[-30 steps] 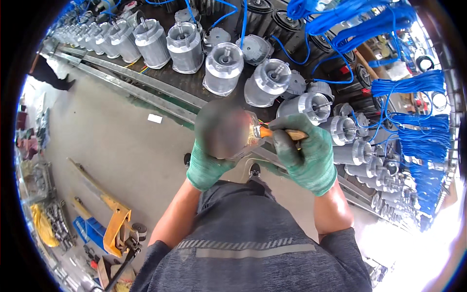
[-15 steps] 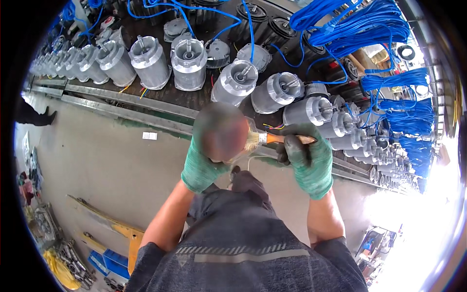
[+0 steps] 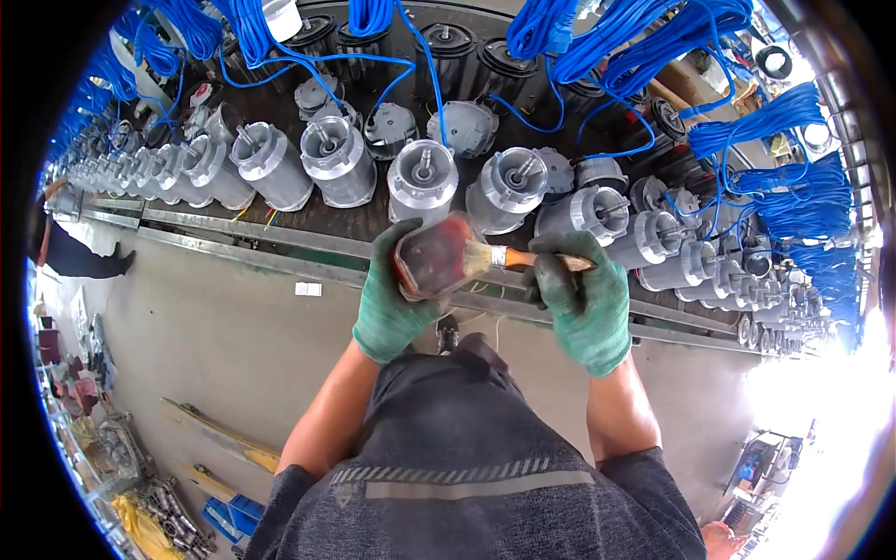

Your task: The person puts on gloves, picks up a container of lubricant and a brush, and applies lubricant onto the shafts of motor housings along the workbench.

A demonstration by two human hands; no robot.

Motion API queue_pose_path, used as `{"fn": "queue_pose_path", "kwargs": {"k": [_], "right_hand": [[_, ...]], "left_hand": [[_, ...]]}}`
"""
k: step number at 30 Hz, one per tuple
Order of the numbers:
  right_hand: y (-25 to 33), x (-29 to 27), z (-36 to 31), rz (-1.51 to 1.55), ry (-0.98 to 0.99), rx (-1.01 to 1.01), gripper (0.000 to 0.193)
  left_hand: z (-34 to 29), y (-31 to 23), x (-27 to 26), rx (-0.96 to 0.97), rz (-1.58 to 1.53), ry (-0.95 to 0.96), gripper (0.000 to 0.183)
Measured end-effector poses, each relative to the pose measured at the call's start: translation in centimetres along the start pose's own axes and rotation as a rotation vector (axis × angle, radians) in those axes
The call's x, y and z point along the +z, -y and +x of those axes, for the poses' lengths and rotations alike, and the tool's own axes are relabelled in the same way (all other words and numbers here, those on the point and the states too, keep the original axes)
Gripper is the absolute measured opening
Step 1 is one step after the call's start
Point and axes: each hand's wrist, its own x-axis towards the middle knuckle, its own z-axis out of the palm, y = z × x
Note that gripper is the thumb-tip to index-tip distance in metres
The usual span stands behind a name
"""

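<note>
Brush (image 3: pixel 525 259) and container (image 3: pixel 434 266) are seen at the middle of the head view, held up before the near edge of a dark workbench (image 3: pixel 364 217). The container, clear-walled and dark red inside, is gripped by the left hand (image 3: pixel 392 299), which is covered by a green glove with darkened fingers; the fingers are wrapped round its left and far sides, and the thumb is laid along the near side. The brush is held by its wooden handle in the right hand (image 3: pixel 588 303), gloved alike, with thumb and fingers closed on it. The handle is kept nearly level, and the pale bristles are pointed left, over the container's right-hand side; whether the tips are pressed to the wall or dipped inside cannot be made out from this angle.

On the workbench, silver motor housings (image 3: pixel 424 187) are lined up in a long row just beyond the hands. Behind them, grey end covers (image 3: pixel 464 129) and black motors (image 3: pixel 444 61) are set, and blue cables (image 3: pixel 767 119) are gathered in bundles. On the floor, a white card (image 3: pixel 308 289), a yellow bar (image 3: pixel 257 455) and a blue bin (image 3: pixel 245 515) are seen.
</note>
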Motion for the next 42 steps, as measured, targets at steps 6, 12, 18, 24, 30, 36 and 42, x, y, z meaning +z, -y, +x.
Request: {"fn": "queue_pose_path", "kwargs": {"k": [6, 12, 18, 24, 30, 36, 42], "right_hand": [[-3.9, -2.3, 0.1, 0.418, -0.168, 0.141, 0.025], [-7.7, -3.6, 0.9, 0.618, -0.256, 0.211, 0.024], [-11.0, -4.5, 2.4, 0.776, -0.262, 0.315, 0.021], [-17.4, -7.2, 7.0, 0.423, -0.353, 0.194, 0.024], [-20.9, -5.4, 12.9, 0.113, -0.165, 0.137, 0.018], [-16.7, -4.8, 17.8, 0.175, 0.109, 0.391, 0.033], [-17.1, -3.0, 24.2, -0.432, 0.425, 0.139, 0.030]], "left_hand": [[1.3, 1.4, 2.0, -0.018, -0.023, -0.061, 0.093], [3.4, 1.4, 3.7, -0.031, 0.017, -0.059, 0.089], [5.2, 2.6, 5.5, -0.019, -0.234, -0.093, 0.088], [5.3, 0.3, 5.6, -0.001, -0.344, -0.114, 0.086], [3.0, 0.5, 4.7, -0.045, -0.304, -0.161, 0.090], [-0.1, -0.4, 3.0, -0.099, -0.251, -0.233, 0.086], [-1.6, 0.8, 2.2, -0.105, -0.197, -0.279, 0.084]]}}
